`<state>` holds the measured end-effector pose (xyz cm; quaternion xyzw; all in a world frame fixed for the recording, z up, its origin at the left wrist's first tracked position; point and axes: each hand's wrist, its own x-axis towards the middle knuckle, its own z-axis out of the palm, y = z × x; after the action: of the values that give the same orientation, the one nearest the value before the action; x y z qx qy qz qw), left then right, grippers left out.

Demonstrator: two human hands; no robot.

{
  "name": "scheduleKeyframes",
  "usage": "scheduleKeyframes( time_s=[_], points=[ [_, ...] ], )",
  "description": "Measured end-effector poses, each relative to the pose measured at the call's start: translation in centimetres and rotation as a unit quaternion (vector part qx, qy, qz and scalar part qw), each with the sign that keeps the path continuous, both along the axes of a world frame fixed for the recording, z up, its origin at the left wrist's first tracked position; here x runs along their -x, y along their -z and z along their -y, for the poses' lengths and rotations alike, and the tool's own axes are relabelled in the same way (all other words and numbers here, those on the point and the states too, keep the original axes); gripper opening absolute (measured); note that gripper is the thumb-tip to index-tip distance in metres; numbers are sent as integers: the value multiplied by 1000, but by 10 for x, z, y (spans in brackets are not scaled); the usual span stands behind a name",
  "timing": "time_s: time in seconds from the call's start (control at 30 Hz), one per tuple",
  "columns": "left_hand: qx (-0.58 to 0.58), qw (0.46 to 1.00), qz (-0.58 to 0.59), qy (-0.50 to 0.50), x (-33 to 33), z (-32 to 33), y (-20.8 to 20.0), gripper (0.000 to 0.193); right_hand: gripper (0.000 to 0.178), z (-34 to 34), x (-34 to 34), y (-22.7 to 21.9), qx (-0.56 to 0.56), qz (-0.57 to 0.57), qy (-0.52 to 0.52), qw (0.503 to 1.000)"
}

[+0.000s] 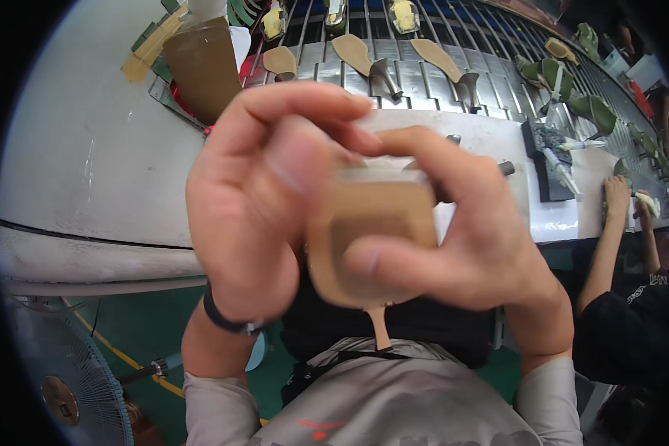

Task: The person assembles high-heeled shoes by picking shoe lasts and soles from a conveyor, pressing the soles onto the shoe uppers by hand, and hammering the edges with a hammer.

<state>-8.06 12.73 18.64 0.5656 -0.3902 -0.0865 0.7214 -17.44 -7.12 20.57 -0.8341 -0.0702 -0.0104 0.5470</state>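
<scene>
Close in front of me is a tan shoe sole (383,201), broad and square at the toe, tapering to a narrow strip below; a darker patch marks its middle. My right hand (472,230) grips it from the right, thumb across the sole's face and fingers curled behind the far edge. My left hand (238,193) is at the sole's upper left, fingers curled and closed by the toe edge. Motion smears its thumb, and what its fingertips pinch, if anything, cannot be made out. The shoe's upper is mostly hidden behind the sole.
Heeled shoes with tan soles (435,58) lie on a metal rod conveyor (490,52). A brown board (204,70) stands left of it. On the right sit a black block (546,175) with white tools and a co-worker's hands (617,195). A fan (74,386) stands lower left.
</scene>
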Motion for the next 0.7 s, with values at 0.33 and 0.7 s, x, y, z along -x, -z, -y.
scheduleKeyframes(
  time_s=[0.33, 0.7],
  points=[
    [-2, 956, -169, -238, 40, 8, 164, 59, 55, 10, 98, 141, -465, -34, 329, 821],
    [-58, 984, 155, -67, -26, 15, 121, 73, 72, -9, 29, 61, 88, 118, 90, 985]
  ],
)
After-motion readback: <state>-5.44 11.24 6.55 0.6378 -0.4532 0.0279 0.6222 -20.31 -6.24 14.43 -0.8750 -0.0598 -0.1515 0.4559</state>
